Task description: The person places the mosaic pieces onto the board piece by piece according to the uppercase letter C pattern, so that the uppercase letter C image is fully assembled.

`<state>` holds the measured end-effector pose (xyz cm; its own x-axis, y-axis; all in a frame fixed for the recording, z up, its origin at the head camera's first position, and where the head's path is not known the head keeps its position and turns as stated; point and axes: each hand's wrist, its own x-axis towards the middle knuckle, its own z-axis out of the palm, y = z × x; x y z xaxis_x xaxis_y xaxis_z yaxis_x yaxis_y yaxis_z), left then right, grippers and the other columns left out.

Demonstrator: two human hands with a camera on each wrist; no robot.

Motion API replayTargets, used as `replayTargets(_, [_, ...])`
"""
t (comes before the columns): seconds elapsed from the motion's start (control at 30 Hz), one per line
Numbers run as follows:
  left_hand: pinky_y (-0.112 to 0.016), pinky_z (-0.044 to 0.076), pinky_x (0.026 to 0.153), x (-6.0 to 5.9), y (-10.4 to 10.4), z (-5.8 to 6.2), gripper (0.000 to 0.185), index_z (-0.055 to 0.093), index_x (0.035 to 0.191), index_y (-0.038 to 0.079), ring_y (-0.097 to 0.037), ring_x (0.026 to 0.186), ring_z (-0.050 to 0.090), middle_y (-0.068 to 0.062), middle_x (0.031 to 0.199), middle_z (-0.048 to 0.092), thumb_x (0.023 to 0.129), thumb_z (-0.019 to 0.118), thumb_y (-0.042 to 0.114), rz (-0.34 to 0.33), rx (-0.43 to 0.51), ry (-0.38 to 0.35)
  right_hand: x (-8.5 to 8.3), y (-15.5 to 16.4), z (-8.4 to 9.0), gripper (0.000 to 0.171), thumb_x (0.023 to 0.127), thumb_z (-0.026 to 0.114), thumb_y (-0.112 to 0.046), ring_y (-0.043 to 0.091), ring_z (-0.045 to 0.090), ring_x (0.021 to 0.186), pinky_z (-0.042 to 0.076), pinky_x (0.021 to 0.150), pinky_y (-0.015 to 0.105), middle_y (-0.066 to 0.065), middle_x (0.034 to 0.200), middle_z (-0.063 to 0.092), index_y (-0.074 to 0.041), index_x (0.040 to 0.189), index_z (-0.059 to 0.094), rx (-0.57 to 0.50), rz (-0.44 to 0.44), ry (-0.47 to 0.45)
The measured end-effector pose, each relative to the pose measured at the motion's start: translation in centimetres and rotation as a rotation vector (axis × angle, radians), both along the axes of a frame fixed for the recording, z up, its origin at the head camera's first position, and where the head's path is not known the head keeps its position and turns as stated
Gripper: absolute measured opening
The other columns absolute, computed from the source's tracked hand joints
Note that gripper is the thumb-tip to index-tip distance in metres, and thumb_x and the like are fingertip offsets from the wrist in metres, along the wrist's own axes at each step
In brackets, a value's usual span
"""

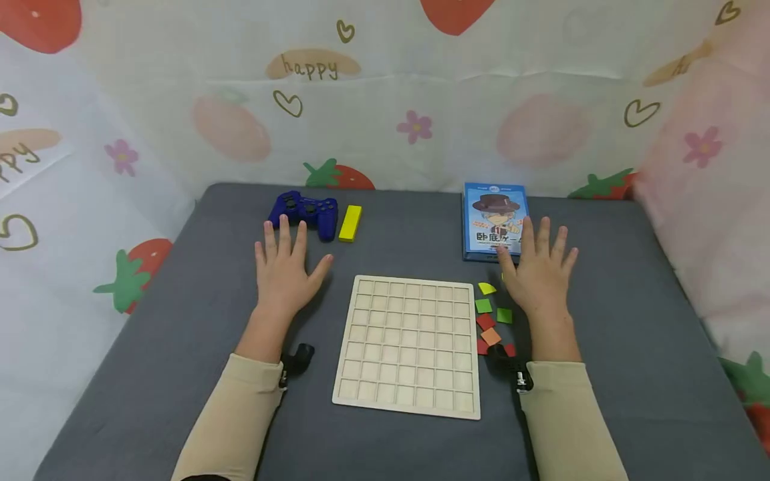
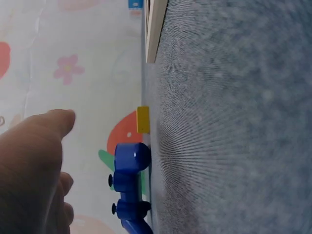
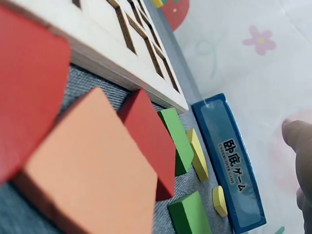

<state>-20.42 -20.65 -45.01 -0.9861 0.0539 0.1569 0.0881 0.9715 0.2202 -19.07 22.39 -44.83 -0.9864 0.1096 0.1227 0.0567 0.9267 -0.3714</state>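
So both hands lie flat, fingers spread and holding nothing, on the one grey table: nothing has begun, I judge. One wooden grid board sits between them, cells bare. Far off are one blue box, touched by the right hand, and one blue gamepad beside one yellow bar, ahead of the left hand. Some seven small coloured tiles wait just right of the board; next likely calls for pinching one.

1. Backdrop cloth: the word "happy" is printed in brown script.
2. Blue game box: its spine carries the characters "卧底" followed by "ゲーム"; the smaller line above is illegible.
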Motion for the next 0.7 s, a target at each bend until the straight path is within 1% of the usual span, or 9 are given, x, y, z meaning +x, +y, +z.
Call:
replayTargets(0.17, [-0.062, -0.004, 0.119, -0.17, -0.02, -0.2, 0.09, 0.01, 0.166, 0.015, -0.03, 0.152, -0.025, -0.013, 0.171, -0.008, 0.101, 0.044, 0.067, -0.007, -0.003, -0.012, 0.11, 0.09, 0.0, 0.081, 0.108, 0.038, -0.055, 0.043, -0.019, 0.152, -0.011, 0.115, 0.068, 0.022, 0.169, -0.002, -0.01, 0.166, 0.006, 0.001, -0.007, -0.002])
replayTargets(0.27, [-0.061, -0.006, 0.119, -0.22, -0.01, -0.32, 0.09, 0.01, 0.166, 0.015, -0.029, 0.151, -0.025, -0.012, 0.17, -0.01, 0.101, 0.044, 0.067, -0.013, 0.003, -0.019, 0.15, 0.15, 0.03, 0.081, 0.108, 0.039, -0.055, 0.043, -0.018, 0.152, -0.01, 0.115, 0.068, 0.023, 0.169, 0.0, -0.011, 0.166, 0.005, 0.005, -0.005, -0.008])
replayTargets(0.5, [-0.062, -0.004, 0.119, -0.27, 0.14, -0.3, 0.09, 0.008, 0.167, 0.016, -0.029, 0.152, -0.025, -0.011, 0.17, -0.011, 0.101, 0.044, 0.067, -0.018, 0.0, -0.025, 0.43, 0.1, 0.18, 0.08, 0.108, 0.041, -0.053, 0.044, -0.017, 0.152, -0.009, 0.115, 0.069, 0.024, 0.169, 0.001, -0.009, 0.166, 0.008, -0.004, 0.005, -0.007])
replayTargets(0.7, [-0.064, -0.002, 0.119, -0.08, 0.14, -0.43, 0.089, 0.011, 0.166, 0.014, -0.031, 0.152, -0.023, -0.013, 0.17, -0.008, 0.102, 0.045, 0.065, -0.017, 0.005, -0.022, 0.55, -0.09, 0.37, 0.079, 0.108, 0.044, -0.051, 0.045, -0.015, 0.152, -0.007, 0.115, 0.07, 0.025, 0.168, 0.003, -0.008, 0.166, 0.012, -0.008, 0.02, 0.003])
